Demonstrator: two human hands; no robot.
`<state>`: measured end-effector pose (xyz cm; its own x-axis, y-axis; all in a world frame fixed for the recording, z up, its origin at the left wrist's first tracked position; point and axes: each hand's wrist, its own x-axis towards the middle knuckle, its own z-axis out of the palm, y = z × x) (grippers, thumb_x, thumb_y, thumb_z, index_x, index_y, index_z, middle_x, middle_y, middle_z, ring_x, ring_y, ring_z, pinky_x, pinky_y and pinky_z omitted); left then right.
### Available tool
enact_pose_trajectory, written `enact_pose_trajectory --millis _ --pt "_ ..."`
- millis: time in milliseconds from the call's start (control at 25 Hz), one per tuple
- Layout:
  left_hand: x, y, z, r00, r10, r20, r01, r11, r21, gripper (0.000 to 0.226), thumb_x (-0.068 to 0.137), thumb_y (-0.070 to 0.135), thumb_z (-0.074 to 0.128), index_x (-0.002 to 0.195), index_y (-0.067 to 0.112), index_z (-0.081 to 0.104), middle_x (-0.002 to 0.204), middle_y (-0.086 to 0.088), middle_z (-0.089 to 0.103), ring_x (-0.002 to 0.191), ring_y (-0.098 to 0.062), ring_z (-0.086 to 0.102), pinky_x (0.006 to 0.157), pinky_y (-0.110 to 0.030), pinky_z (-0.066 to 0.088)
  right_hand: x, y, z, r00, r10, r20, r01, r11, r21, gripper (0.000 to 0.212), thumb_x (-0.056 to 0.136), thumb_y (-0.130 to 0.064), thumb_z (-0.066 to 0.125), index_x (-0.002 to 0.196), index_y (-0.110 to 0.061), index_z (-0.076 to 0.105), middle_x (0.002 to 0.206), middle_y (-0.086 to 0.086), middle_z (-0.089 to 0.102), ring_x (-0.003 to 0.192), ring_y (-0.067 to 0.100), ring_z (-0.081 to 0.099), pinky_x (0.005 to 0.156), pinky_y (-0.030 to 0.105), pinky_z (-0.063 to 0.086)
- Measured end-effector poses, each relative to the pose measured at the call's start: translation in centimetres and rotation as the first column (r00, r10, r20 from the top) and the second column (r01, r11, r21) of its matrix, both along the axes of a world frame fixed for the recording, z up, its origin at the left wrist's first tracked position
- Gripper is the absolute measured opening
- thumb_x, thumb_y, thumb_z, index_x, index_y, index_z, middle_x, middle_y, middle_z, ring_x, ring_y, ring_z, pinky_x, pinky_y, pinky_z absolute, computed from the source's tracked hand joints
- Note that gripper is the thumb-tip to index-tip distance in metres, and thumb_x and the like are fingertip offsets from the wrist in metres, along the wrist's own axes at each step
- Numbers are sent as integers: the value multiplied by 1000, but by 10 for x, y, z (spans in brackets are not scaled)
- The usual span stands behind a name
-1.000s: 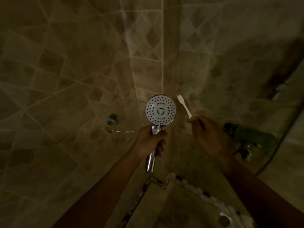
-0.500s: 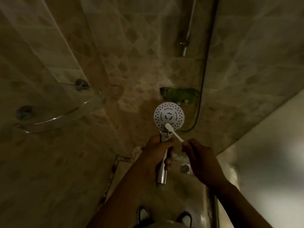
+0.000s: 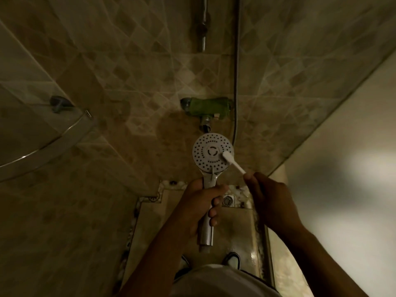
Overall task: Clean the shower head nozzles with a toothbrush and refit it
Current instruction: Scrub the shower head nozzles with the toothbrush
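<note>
Round white-faced shower head with chrome handle [image 3: 212,154]: rigid, light, probably slick if wet; the handle is the place to hold, face kept toward the person. Held up in front of the tiled wall, detached from its mount. Left hand [image 3: 200,207] grip wrapped round the handle, fingers curled. Slim white plastic toothbrush [image 3: 232,162]: very light, slightly flexible; bristle end on the face's right side. Right hand [image 3: 269,202] grip pinches its handle end.

A single wide-angle head view looks forward and steeply down from the person's head, close over both forearms, facing the tiled wall [image 3: 132,61] with the floor [image 3: 235,224] and feet below. Straight lines bow toward the edges.
</note>
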<state>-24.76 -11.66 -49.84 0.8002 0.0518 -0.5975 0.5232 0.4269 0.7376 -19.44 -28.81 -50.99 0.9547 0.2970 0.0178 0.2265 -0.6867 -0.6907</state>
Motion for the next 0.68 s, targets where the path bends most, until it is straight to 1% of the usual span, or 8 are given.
enact_pose_trajectory --millis 80,240,360,440,520,600,640,680 --pt "0 2 0 1000 -8 6 8 1000 -1 13 94 9 64 98 9 52 55 0 42 34 -9 34 35 -18 30 3 2 3 1000 -1 -4 1 1000 1 44 94 -57 33 80 -26 61 54 -3 57 46 8 55 44 26 44" --pt "1 9 -2 1000 9 29 -10 1000 15 13 93 10 66 95 10 53 55 0 43 35 -10 34 36 -18 30 -9 12 0 989 144 13 -143 987 -72 40 89 -64 25 78 -37 52 52 -5 57 46 5 58 41 21 45" --pt "1 16 -8 1000 18 18 -18 1000 24 14 92 11 68 91 13 54 56 1 44 36 -10 34 36 -20 31 6 12 1 999 20 25 -20 1000 -3 38 93 -58 32 77 -32 55 50 -5 54 48 4 57 40 16 35" --pt "1 18 -11 1000 18 14 -19 1000 24 13 92 11 68 93 11 55 55 1 44 35 -10 34 37 -20 31 13 13 1 999 -29 29 29 999 13 37 95 -56 34 77 -31 56 52 -5 55 45 6 55 43 19 35" --pt "1 20 -11 999 34 13 -34 999 23 14 92 10 67 99 6 57 55 1 44 35 -10 33 36 -20 30 9 17 -3 997 81 17 -81 997 -5 33 95 -55 34 74 -37 52 52 -5 55 44 6 55 41 22 38" --pt "2 21 -11 999 46 18 -46 999 28 13 92 10 67 97 8 55 54 1 44 35 -10 33 36 -19 30 2 20 -6 976 219 6 -219 975 -25 32 95 -58 33 72 -41 48 52 -6 54 44 7 55 42 27 44" --pt "3 21 -11 999 47 19 -48 998 31 13 92 11 67 96 9 55 54 1 44 35 -10 33 36 -19 30 3 20 -6 973 231 15 -230 973 -30 32 95 -58 33 72 -42 48 52 -6 55 44 7 56 42 27 46" --pt "3 22 -11 999 45 19 -46 998 32 14 92 11 67 97 9 54 54 1 44 35 -10 33 36 -19 30 8 19 -6 980 196 25 -196 980 -28 33 94 -59 33 73 -40 50 52 -5 56 43 6 56 41 25 45"
